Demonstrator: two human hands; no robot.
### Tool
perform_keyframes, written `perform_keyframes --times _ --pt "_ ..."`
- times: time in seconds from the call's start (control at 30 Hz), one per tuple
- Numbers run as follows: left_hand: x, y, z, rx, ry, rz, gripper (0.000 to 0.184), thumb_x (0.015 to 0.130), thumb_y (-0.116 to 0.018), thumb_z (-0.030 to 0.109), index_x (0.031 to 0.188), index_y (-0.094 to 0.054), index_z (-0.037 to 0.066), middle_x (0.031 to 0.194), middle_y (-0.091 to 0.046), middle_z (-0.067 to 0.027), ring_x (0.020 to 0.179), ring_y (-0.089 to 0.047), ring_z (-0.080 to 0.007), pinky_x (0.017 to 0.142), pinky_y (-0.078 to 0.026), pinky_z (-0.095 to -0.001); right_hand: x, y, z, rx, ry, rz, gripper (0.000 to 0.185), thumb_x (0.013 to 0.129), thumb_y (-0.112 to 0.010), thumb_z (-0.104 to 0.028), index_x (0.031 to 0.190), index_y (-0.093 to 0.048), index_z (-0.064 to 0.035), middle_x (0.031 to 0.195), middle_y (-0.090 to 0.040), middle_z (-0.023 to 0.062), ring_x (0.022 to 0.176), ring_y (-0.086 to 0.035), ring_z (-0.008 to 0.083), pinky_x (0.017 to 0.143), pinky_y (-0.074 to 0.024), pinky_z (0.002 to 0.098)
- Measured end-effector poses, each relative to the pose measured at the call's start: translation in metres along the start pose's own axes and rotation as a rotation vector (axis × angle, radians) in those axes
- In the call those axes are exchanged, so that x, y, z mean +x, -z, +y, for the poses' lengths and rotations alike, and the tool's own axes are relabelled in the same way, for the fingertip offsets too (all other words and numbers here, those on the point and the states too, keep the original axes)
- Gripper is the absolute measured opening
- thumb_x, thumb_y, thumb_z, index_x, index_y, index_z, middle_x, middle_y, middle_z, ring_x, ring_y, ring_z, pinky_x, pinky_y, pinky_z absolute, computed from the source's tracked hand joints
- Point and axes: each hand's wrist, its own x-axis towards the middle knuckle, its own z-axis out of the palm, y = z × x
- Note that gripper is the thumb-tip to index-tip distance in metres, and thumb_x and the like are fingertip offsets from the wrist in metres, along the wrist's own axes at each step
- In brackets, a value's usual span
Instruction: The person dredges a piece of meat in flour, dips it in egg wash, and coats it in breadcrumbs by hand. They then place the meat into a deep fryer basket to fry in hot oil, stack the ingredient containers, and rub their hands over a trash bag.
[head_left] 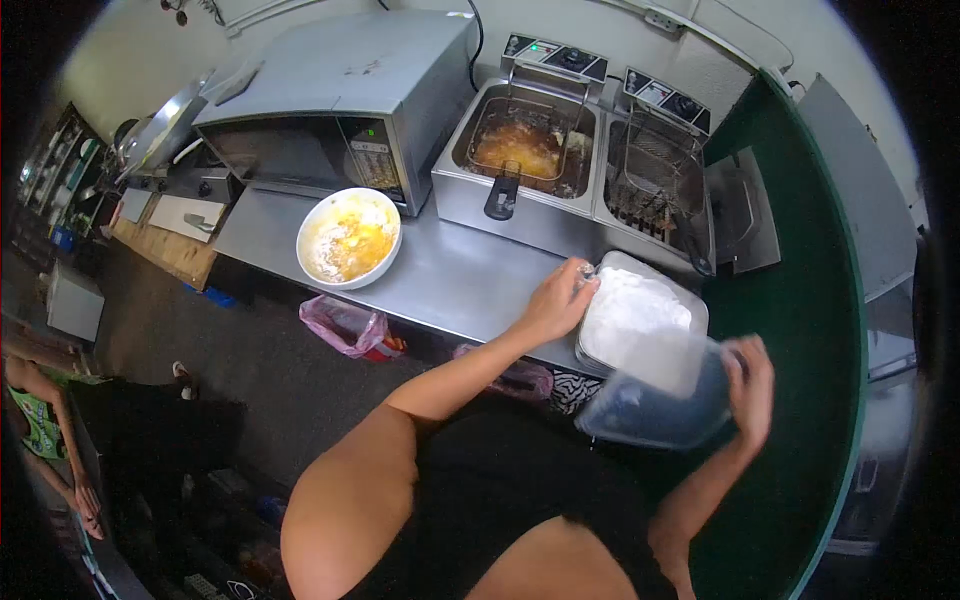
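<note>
A rectangular container (591, 351) of white powder stands at the right end of the steel counter. At its upper left corner is my left hand (560, 302), with fingers curled together and a whitish smear at the fingertips. Whether those fingers grip the rim or something small, I cannot make out. My right hand (752, 392) grips a clear plastic lid (655, 405) by its right edge. The lid is tilted over the container's near side, blurred by motion, and part of the powder (640, 305) shows through it.
A two-basin fryer (520, 212) stands behind the container, its left basket in bubbling oil. To the left are a white bowl (303, 262) of yellow and white mix and a microwave oven (290, 150). A green partition (810, 400) borders the right. Another person's hand (88, 508) shows at far left.
</note>
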Motion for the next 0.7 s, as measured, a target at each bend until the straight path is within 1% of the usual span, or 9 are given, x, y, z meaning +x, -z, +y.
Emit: perform_keyframes --times 0.07,0.13,0.2,0.27,0.37,0.47,0.5,0.6,0.7 --pt "-0.003 -0.013 -0.020 -0.112 -0.051 0.070 0.034 0.089 -0.050 0.030 0.110 -0.046 0.004 0.104 -0.053 -0.0210 0.094 -0.054 -0.0354 0.080 -0.043 -0.0418 0.036 -0.035 0.046 0.040 0.092 -0.054 0.016 0.075 -0.056 0.000 0.090 -0.060 0.0027 0.084 -0.055 0.0172 0.082 -0.055 0.0328 0.075 -0.0436 0.0356" --pt "-0.004 -0.024 -0.031 -0.084 -0.072 0.119 0.036 0.089 -0.048 0.030 0.112 -0.045 0.003 0.107 -0.052 -0.0215 0.099 -0.051 -0.0363 0.086 -0.040 -0.0422 0.065 -0.066 0.069 -0.105 0.001 -0.145 0.017 0.075 -0.058 -0.004 0.091 -0.062 0.0011 0.087 -0.057 0.0189 0.086 -0.056 0.0358 0.077 -0.0444 0.0373" --pt "-0.005 -0.033 -0.036 -0.047 -0.077 0.122 0.040 0.089 -0.047 0.031 0.116 -0.043 0.001 0.111 -0.049 -0.0225 0.105 -0.046 -0.0377 0.091 -0.036 -0.0433 0.088 -0.100 0.101 -0.065 -0.006 -0.206 0.019 0.075 -0.061 -0.009 0.092 -0.064 -0.0007 0.092 -0.059 0.0209 0.090 -0.056 0.0369 0.079 -0.0450 0.0392" --pt "-0.004 -0.040 -0.039 -0.004 -0.069 0.094 0.044 0.090 -0.047 0.032 0.120 -0.040 0.000 0.117 -0.045 -0.0239 0.111 -0.041 -0.0397 0.095 -0.032 -0.0449 0.104 -0.115 0.097 -0.169 -0.030 -0.262 0.018 0.075 -0.061 -0.011 0.090 -0.065 -0.0005 0.097 -0.060 0.0217 0.093 -0.057 0.0365 0.081 -0.0451 0.0405" --pt "-0.005 -0.050 -0.036 0.082 -0.090 0.052 0.053 0.089 -0.046 0.033 0.127 -0.033 -0.001 0.126 -0.036 -0.0262 0.117 -0.034 -0.0420 0.099 -0.028 -0.0467 0.118 -0.153 0.132 -0.144 -0.008 -0.126 0.019 0.075 -0.062 -0.012 0.090 -0.065 -0.0002 0.098 -0.061 0.0221 0.094 -0.057 0.0360 0.082 -0.0446 0.0419" --pt "-0.001 -0.064 -0.043 0.115 -0.071 0.093 0.056 0.088 -0.049 0.030 0.133 -0.028 0.005 0.131 -0.031 -0.0240 0.121 -0.031 -0.0398 0.102 -0.024 -0.0462 0.124 -0.167 0.139 -0.154 -0.073 0.031 0.020 0.074 -0.063 -0.012 0.090 -0.065 0.0004 0.097 -0.060 0.0228 0.093 -0.057 0.0372 0.083 -0.0447 0.0422" --pt "0.000 -0.065 -0.043 0.133 -0.045 0.085 0.057 0.088 -0.049 0.030 0.134 -0.027 0.005 0.132 -0.030 -0.0240 0.122 -0.030 -0.0399 0.102 -0.024 -0.0468 0.116 -0.161 0.127 -0.072 -0.091 0.105 0.025 0.073 -0.065 -0.014 0.095 -0.064 -0.0007 0.103 -0.059 0.0235 0.099 -0.054 0.0372 0.086 -0.0427 0.0415" --pt "0.003 -0.067 -0.042 0.177 0.019 0.058 0.060 0.088 -0.048 0.032 0.136 -0.025 0.006 0.136 -0.026 -0.0250 0.122 -0.029 -0.0412 0.101 -0.024 -0.0494 0.079 -0.141 0.093 -0.115 -0.047 0.316 0.034 0.073 -0.066 -0.014 0.104 -0.061 -0.0033 0.112 -0.055 0.0228 0.108 -0.049 0.0362 0.090 -0.0397 0.0422" --pt "0.007 -0.074 -0.047 0.190 0.039 0.046 0.061 0.088 -0.047 0.035 0.137 -0.024 0.007 0.139 -0.023 -0.0264 0.121 -0.031 -0.0432 0.098 -0.026 -0.0527 0.032 -0.129 0.093 -0.380 -0.317 0.278 0.047 0.077 -0.063 -0.020 0.121 -0.051 -0.0094 0.123 -0.049 0.0213 0.115 -0.045 0.0333 0.097 -0.0318 0.0463"
